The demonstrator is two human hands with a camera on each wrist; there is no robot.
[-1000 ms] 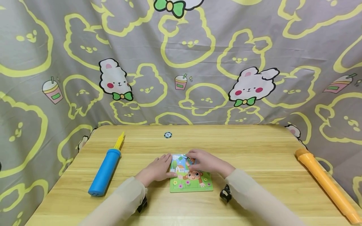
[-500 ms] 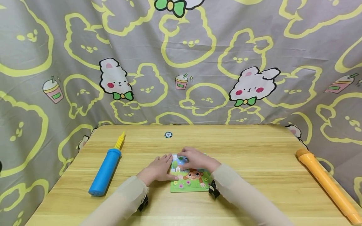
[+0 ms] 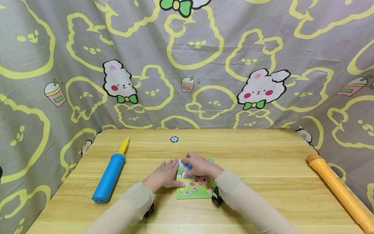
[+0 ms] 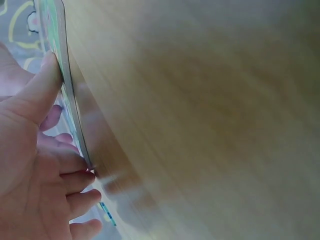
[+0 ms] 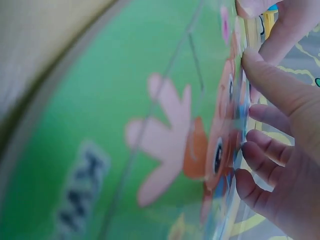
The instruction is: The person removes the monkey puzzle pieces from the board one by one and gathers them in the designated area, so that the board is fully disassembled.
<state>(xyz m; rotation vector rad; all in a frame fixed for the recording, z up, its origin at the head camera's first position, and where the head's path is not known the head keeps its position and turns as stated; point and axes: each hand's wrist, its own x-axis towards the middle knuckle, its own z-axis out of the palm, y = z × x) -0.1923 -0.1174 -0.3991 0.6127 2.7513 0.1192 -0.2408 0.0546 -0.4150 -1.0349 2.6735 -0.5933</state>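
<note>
A small jigsaw puzzle board (image 3: pixel 191 192) with a monkey, flowers and a little house lies flat on the table in the head view. My left hand (image 3: pixel 166 174) rests along its left side, fingers straight. In the left wrist view, that thumb (image 4: pixel 47 82) lies at the board's edge. My right hand (image 3: pixel 198 165) is over the upper part of the puzzle, covering some of the picture. Its fingertips (image 5: pixel 246 177) touch the puzzle's face in the right wrist view, thumb held apart from the bent fingers. No loose piece shows between them.
A blue hand pump (image 3: pixel 108 178) with a yellow nozzle lies at the left. A round chip (image 3: pixel 174 139) is near the table's back. Along the right edge lies an orange stick-shaped thing (image 3: pixel 339 191). A patterned curtain (image 3: pixel 210 65) hangs behind the table.
My right hand has moved left across the upper part of the puzzle, uncovering its top right corner. The left hand and the board stay nearly where they were.
</note>
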